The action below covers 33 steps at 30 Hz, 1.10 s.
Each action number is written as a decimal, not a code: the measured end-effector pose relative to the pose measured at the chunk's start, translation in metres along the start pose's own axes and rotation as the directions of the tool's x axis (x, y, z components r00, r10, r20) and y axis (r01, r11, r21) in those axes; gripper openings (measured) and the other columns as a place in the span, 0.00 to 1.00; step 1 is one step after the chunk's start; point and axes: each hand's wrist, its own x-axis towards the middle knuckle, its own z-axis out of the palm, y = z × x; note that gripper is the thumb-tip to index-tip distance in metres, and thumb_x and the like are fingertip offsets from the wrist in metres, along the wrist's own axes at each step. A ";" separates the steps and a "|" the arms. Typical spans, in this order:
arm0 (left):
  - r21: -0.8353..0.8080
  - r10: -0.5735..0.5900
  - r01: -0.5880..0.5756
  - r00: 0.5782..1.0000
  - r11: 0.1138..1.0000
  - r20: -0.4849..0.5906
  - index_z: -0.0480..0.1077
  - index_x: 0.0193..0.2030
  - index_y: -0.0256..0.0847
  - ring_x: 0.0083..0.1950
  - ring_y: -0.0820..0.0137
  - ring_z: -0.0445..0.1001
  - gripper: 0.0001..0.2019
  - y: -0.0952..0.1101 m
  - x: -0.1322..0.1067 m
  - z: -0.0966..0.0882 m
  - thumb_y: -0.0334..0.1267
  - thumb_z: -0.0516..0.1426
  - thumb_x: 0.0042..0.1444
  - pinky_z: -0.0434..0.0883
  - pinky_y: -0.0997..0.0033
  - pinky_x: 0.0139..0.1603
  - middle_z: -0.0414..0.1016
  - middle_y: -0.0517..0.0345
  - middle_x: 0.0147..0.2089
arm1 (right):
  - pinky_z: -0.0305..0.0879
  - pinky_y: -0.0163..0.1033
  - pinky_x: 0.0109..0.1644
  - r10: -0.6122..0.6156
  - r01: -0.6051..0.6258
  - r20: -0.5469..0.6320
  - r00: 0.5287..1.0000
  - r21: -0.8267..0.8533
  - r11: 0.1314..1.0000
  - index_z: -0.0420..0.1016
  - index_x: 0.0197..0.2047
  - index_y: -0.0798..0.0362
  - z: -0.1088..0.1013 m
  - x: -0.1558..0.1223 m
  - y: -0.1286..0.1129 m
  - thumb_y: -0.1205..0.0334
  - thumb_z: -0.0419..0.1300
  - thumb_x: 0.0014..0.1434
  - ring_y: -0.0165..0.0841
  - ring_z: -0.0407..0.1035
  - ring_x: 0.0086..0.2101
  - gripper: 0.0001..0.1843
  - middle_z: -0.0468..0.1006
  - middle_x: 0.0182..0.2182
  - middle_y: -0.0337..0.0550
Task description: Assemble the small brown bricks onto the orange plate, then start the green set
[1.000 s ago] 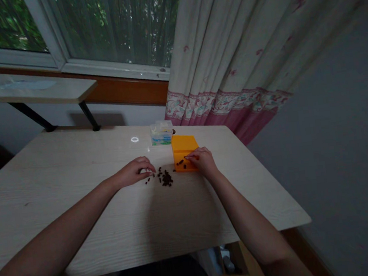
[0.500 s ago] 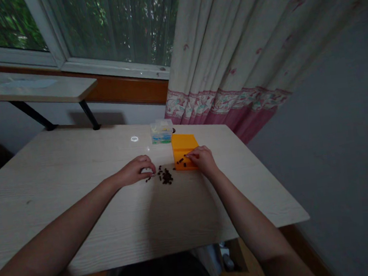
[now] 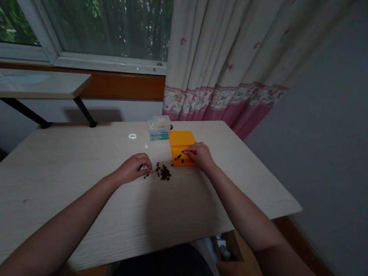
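My left hand (image 3: 133, 168) rests low over the table, thumb and fingertips pinched together just left of a pile of small dark brown pieces (image 3: 165, 173). Whatever lies between those fingertips is too small to make out. A few more dark pieces (image 3: 146, 175) lie by its fingertips. On the right stands an orange box-like holder (image 3: 181, 137) with several dark pieces (image 3: 178, 156) on its near face. At that face my right hand (image 3: 202, 154) pinches a small dark piece (image 3: 183, 152) at its fingertips, covering the holder's right part.
A clear plastic case (image 3: 159, 132) with blue and green contents stands behind the orange holder. At the back left, a raised shelf (image 3: 78, 84) on black legs stands on the pale wooden table (image 3: 83, 158). A curtain (image 3: 217, 81) hangs behind the right end. Below is an open drawer (image 3: 232, 245).
The whole view has shifted slightly, moving the scene up and left. Both hands keep nearly the same places relative to the pile and the orange holder.
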 end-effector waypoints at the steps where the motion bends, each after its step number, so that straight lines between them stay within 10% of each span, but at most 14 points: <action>1: 0.004 -0.001 0.001 1.000 1.000 -0.003 0.75 0.35 0.40 0.40 0.68 0.70 0.10 0.001 0.000 0.000 0.44 0.57 0.61 0.67 0.69 0.43 0.72 0.54 0.36 | 0.58 0.44 0.48 0.003 -0.003 -0.001 1.000 0.002 1.000 0.84 0.38 0.45 0.000 0.000 0.000 0.57 0.63 0.60 0.37 0.69 0.40 0.07 0.82 0.36 0.43; 14: -0.031 -0.083 0.081 0.991 0.996 -0.103 0.75 0.34 0.39 0.37 0.70 0.70 0.12 0.010 -0.001 0.002 0.46 0.57 0.61 0.67 0.71 0.38 0.71 0.55 0.35 | 0.59 0.45 0.48 -0.027 0.027 -0.011 1.000 -0.022 0.999 0.83 0.39 0.45 0.001 -0.001 0.000 0.57 0.61 0.61 0.38 0.69 0.41 0.09 0.82 0.36 0.44; 21: -0.182 -0.201 0.143 0.913 0.973 -0.355 0.74 0.32 0.38 0.35 0.71 0.68 0.12 0.023 0.004 0.006 0.45 0.60 0.59 0.67 0.70 0.38 0.69 0.56 0.33 | 0.60 0.45 0.48 -0.050 0.050 -0.025 0.998 -0.002 0.999 0.83 0.39 0.48 -0.005 -0.002 -0.006 0.59 0.59 0.62 0.38 0.69 0.40 0.10 0.81 0.36 0.45; 33: -0.313 -0.322 0.192 0.836 0.930 -0.445 0.71 0.32 0.38 0.40 0.68 0.70 0.14 0.043 0.010 0.016 0.46 0.54 0.63 0.67 0.68 0.44 0.70 0.56 0.35 | 0.60 0.46 0.50 -0.137 0.147 -0.133 0.982 0.072 0.987 0.83 0.40 0.49 -0.014 -0.007 -0.038 0.55 0.56 0.65 0.39 0.68 0.42 0.14 0.80 0.37 0.46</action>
